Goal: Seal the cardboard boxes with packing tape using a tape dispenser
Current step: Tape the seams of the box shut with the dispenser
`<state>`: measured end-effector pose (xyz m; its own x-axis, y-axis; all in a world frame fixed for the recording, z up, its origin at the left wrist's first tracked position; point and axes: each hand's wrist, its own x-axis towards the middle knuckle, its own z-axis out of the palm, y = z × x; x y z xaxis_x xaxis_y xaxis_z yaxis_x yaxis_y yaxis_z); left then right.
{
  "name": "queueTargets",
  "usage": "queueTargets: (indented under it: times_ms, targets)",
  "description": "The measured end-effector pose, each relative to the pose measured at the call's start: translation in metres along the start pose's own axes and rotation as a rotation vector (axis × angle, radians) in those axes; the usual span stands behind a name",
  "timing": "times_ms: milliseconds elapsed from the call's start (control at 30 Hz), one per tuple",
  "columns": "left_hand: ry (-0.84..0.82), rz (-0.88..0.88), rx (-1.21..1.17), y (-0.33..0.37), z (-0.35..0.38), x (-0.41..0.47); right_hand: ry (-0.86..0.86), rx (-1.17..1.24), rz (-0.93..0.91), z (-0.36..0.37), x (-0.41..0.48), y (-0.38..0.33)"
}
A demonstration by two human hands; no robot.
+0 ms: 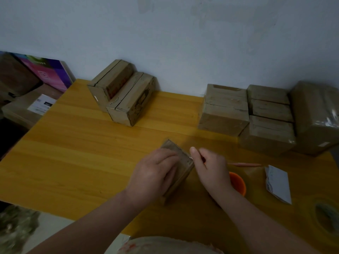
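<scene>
Cardboard boxes on the yellow table (73, 143): eight counted. Two boxes (122, 92) lean at the wall, back centre. Five boxes (256, 114) are grouped at back right, though the seams there are dim and the count is uncertain. One small box (183, 162) is at the front centre, under the hands.

The left hand (156, 173) lies over the small box, fingers bent across its top, holding it. The right hand (211, 169) has its fingers curled, thumb tip at the box's right edge; whether it pinches tape cannot be told.

One orange object (238, 182), possibly the dispenser, is half hidden behind the right wrist. One tape roll (326, 215) is blurred and cut off at the lower right. One folded white paper (278, 182) and one orange pencil (245, 164) lie near.

All boxes appear closed, so their contents are unseen.
</scene>
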<state>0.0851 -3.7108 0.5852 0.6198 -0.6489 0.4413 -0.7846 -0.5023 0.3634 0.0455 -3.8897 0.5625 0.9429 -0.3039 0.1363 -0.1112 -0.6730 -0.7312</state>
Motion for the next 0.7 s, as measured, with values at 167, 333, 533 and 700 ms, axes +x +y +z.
queueTargets:
  times_ms: [167,333,533,700]
  targets:
    - [0.004,-0.471,0.053,-0.015,-0.002,0.008,-0.038,0.019,0.07,-0.001,0.018,-0.013]
    - [-0.343,-0.429,-0.124,-0.031,0.0,0.014,-0.017,-0.072,0.013,0.002,0.029,-0.024]
    - [-0.414,-0.328,-0.052,-0.031,0.001,0.011,0.014,-0.077,0.071,0.005,0.03,-0.022]
    - [-0.512,-0.257,0.032,-0.033,-0.003,0.014,0.031,-0.035,0.113,0.005,0.029,-0.02]
